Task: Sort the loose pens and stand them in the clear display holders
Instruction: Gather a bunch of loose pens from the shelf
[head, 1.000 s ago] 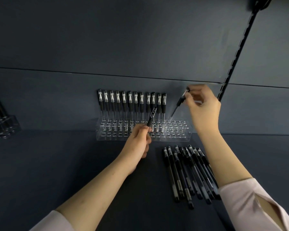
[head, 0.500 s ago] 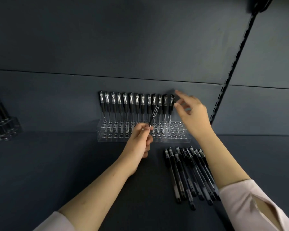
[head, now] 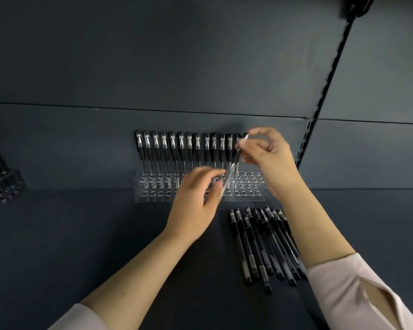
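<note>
Head view: your left hand (head: 196,203) pinches the lower end of a slim black-and-clear pen (head: 234,163), and your right hand (head: 267,158) pinches its upper end. The pen slants above the right part of the clear holder (head: 244,198). Standing pens (head: 181,151) with black grips line the holder's back row. Loose pens (head: 260,244) lie just in front of the holder, towards its right.

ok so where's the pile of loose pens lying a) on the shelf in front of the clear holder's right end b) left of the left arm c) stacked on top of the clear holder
a: the loose pens lie flat on the dark shelf, just in front of the right end of the clear holder.
</note>
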A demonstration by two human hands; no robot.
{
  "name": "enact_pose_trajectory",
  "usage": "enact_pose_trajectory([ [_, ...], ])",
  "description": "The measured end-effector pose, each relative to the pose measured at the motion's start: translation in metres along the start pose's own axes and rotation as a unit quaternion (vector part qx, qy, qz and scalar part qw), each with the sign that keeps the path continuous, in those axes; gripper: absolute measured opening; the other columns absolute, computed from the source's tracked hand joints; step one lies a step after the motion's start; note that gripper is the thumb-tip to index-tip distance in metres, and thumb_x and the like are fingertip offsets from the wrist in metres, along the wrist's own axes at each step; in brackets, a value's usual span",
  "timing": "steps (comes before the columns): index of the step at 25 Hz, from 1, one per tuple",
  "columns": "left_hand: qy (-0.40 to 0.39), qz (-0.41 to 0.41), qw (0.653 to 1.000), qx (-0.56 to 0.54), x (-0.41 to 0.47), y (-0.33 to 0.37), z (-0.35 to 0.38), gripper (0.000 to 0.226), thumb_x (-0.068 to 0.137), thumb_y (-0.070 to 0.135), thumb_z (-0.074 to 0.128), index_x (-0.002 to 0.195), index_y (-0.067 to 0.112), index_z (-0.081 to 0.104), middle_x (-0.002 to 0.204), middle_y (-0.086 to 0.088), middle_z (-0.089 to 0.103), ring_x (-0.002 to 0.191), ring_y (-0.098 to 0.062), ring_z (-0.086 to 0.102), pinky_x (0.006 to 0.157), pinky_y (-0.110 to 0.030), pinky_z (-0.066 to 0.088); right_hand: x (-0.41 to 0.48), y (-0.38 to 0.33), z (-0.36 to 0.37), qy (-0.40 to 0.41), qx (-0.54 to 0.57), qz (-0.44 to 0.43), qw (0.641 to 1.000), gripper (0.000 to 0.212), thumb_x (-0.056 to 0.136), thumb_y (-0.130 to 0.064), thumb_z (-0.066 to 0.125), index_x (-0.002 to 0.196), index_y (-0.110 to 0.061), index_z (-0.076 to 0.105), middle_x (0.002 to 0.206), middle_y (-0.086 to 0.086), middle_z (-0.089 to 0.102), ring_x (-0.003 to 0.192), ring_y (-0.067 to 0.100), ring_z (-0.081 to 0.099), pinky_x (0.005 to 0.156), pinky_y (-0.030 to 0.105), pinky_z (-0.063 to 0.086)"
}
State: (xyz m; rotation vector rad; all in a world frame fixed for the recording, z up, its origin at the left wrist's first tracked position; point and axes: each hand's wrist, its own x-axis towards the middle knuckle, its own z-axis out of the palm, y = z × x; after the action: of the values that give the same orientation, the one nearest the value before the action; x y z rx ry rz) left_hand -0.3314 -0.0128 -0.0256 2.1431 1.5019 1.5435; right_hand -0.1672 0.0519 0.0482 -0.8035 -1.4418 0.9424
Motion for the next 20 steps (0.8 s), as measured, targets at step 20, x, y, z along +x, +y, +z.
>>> enact_pose_trajectory([
  [20,-0.189,0.039,0.927,0.320,-0.006,-0.017,0.009,0.061,0.101,0.052,0.021,0.155,0.029,0.007,0.164,0.006,0.005,0.150,-0.020,-0.002,0.118,-0.038,-0.014,0.002,0.004,-0.008,0.166,-0.248,-0.145,0.943,0.011,0.091,-0.023,0.062,0.102,-0.024,0.059,0.093,-0.014,0.064,0.084,-0.004,0.060,0.070,0.005,0.044],
])
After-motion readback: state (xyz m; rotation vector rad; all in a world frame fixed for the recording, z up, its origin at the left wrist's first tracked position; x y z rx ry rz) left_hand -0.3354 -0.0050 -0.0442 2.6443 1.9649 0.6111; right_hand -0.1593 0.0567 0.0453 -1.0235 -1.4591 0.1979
